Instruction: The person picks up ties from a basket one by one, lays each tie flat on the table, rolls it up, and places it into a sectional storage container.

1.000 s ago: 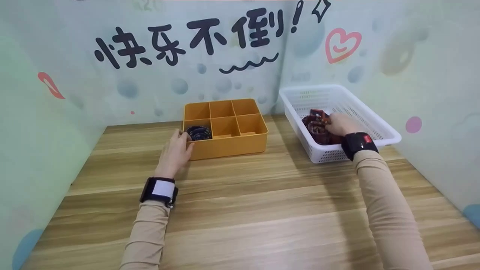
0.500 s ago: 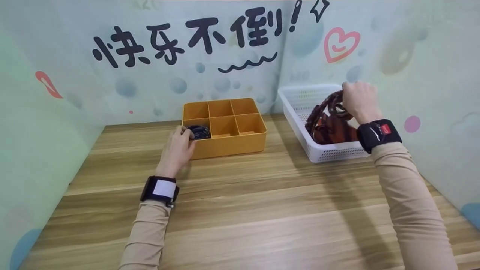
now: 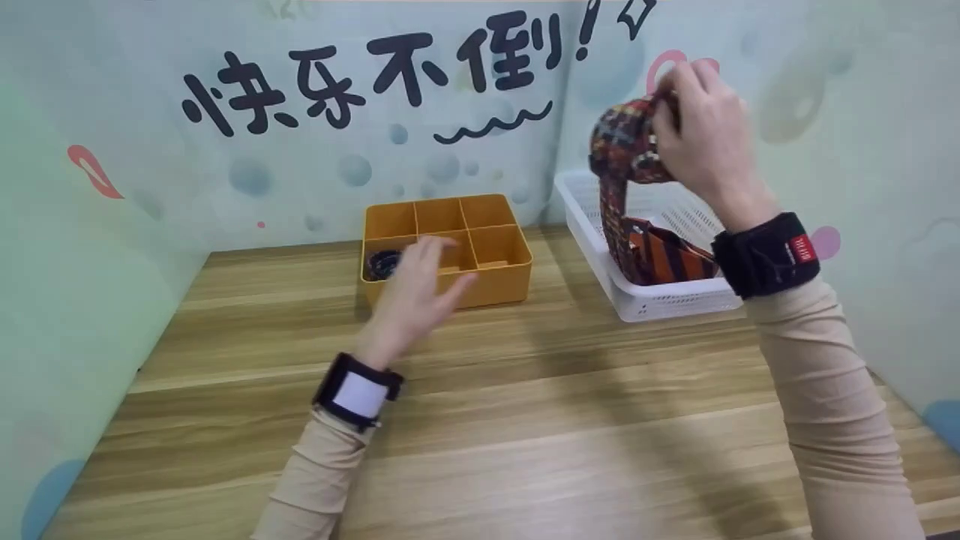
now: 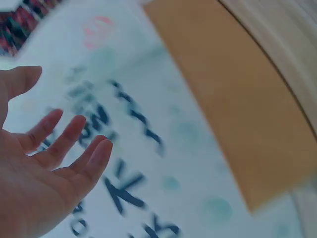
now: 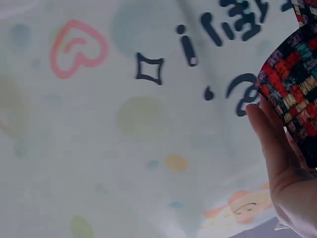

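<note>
My right hand [image 3: 709, 142] is raised over the white basket, pinching a multicoloured checked necktie [image 3: 624, 139]. The tie is loosely coiled at the hand, and a long tail of it hangs down into the basket. In the right wrist view the woven red, black and cream tie [image 5: 297, 82] curves up against the fingers. My left hand [image 3: 420, 292], blurred, is in the air before the front of the orange box, fingers spread and holding nothing. The left wrist view shows its open palm [image 4: 49, 183]. A dark rolled necktie [image 3: 382, 264] sits in the box's front left compartment.
The orange divided box [image 3: 495, 289] stands against the back wall, its other compartments bare. A white perforated basket [image 3: 667, 306] at the right holds an orange-and-dark striped necktie [image 3: 671, 255]. Printed walls enclose the wooden table [image 3: 480, 405] at the back and sides.
My right hand has lifted the checked necktie up out of the basket, its tail now hanging. My left hand has let go of the box's left corner and moved right.
</note>
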Demonstrator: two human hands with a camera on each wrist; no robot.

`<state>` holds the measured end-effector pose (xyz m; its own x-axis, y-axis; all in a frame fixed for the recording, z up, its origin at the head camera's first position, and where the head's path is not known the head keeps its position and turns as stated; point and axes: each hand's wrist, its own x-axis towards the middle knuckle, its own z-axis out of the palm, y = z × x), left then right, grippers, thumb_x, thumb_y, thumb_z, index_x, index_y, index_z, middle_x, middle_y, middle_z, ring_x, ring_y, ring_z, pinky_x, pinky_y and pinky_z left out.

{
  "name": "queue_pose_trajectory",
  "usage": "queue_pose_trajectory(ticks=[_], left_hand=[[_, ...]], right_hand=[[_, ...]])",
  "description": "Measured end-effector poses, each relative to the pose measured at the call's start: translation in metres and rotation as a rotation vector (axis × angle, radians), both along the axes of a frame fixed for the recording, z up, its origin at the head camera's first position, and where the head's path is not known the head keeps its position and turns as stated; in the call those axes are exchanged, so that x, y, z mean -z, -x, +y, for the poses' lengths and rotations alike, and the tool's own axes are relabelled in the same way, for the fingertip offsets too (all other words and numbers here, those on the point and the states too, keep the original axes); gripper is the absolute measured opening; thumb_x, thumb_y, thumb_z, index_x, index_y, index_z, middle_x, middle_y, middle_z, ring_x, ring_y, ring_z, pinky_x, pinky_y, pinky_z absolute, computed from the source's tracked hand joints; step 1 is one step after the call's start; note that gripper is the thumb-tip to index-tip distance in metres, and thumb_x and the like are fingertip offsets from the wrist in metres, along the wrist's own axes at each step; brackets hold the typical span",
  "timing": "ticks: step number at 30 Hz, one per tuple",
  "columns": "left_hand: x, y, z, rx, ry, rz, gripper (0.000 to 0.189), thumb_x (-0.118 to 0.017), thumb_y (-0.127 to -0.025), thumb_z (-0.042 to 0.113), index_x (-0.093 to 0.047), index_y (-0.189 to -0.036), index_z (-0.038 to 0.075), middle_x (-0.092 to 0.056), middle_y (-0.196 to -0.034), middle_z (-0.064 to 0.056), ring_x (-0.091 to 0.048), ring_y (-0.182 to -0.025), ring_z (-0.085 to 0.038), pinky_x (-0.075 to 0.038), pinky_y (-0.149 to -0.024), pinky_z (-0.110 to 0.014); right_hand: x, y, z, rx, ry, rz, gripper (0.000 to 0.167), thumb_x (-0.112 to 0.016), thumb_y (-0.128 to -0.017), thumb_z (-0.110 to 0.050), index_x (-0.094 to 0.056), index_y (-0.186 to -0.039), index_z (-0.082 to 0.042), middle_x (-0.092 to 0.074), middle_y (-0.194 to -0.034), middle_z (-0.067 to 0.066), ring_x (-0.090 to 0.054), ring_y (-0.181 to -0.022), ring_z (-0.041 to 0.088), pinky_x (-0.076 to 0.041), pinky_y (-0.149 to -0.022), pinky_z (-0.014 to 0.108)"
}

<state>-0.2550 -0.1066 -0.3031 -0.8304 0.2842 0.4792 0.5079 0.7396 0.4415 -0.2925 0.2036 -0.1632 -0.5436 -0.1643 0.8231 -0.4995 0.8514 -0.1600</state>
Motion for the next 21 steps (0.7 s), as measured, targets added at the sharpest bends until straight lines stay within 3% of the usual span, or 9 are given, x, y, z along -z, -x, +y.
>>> queue_pose_trajectory(ticks=[5,7,10,13,16,18,21], left_hand=[[-0.007,-0.016,0.048,0.108,-0.107,-0.111,0.089,-0.061,-0.085,0.053,-0.022,-0.149,0.004,-0.036,-0.150,-0.015,-0.036,-0.138,-0.029,-0.030,-0.114,-0.045],[-0.006,-0.017,0.062,0.115,-0.149,-0.141,0.101,-0.064,-0.082,0.055,-0.011,-0.152,0.007,-0.028,-0.155,-0.014,-0.031,-0.141,-0.031,-0.028,-0.115,-0.048],[-0.005,-0.011,0.078,0.132,-0.252,-0.129,0.110,-0.070,-0.079,0.051,0.001,-0.153,0.010,-0.022,-0.157,-0.014,-0.027,-0.143,-0.031,-0.026,-0.115,-0.051],[-0.006,-0.002,0.088,0.188,-0.384,-0.100,0.106,-0.073,-0.079,0.044,-0.005,-0.152,0.010,-0.031,-0.154,-0.013,-0.035,-0.140,-0.027,-0.030,-0.114,-0.046],[-0.010,0.004,0.093,0.261,-0.488,-0.096,0.082,-0.073,-0.080,0.031,-0.026,-0.142,0.005,-0.054,-0.136,-0.014,-0.055,-0.121,-0.023,-0.043,-0.105,-0.037],[-0.012,0.005,0.091,0.271,-0.516,-0.107,0.062,-0.069,-0.081,0.022,-0.038,-0.131,0.002,-0.064,-0.117,-0.014,-0.063,-0.103,-0.024,-0.050,-0.093,-0.035],[-0.014,0.005,0.079,0.257,-0.522,-0.100,0.041,-0.063,-0.080,0.010,-0.047,-0.116,0.000,-0.067,-0.100,-0.018,-0.066,-0.089,-0.027,-0.054,-0.082,-0.034]], right_hand=[[-0.007,-0.023,-0.041,-0.124,-0.044,0.040,0.018,-0.046,-0.088,-0.003,-0.056,-0.100,0.006,-0.059,-0.099,0.024,-0.056,-0.079,0.035,-0.049,-0.069,0.045],[-0.005,-0.028,-0.053,-0.167,-0.066,0.042,0.018,-0.045,-0.089,-0.003,-0.056,-0.101,0.006,-0.060,-0.097,0.024,-0.055,-0.076,0.033,-0.049,-0.067,0.041],[-0.002,-0.035,-0.065,-0.248,-0.089,0.044,0.017,-0.045,-0.090,-0.002,-0.056,-0.101,0.005,-0.059,-0.093,0.022,-0.054,-0.076,0.030,-0.047,-0.067,0.036],[0.002,-0.039,-0.072,-0.340,-0.101,0.073,0.015,-0.044,-0.092,-0.002,-0.055,-0.101,0.004,-0.057,-0.092,0.021,-0.054,-0.078,0.028,-0.047,-0.069,0.034],[0.004,-0.041,-0.074,-0.422,-0.109,0.112,0.013,-0.044,-0.094,-0.001,-0.053,-0.102,0.003,-0.057,-0.091,0.021,-0.055,-0.079,0.026,-0.048,-0.070,0.033],[0.004,-0.041,-0.072,-0.466,-0.115,0.121,0.012,-0.045,-0.094,-0.002,-0.052,-0.101,0.004,-0.057,-0.090,0.022,-0.055,-0.080,0.025,-0.048,-0.070,0.032],[0.002,-0.040,-0.062,-0.501,-0.137,0.106,0.010,-0.046,-0.095,-0.003,-0.051,-0.100,0.004,-0.059,-0.089,0.021,-0.057,-0.080,0.025,-0.049,-0.072,0.033]])
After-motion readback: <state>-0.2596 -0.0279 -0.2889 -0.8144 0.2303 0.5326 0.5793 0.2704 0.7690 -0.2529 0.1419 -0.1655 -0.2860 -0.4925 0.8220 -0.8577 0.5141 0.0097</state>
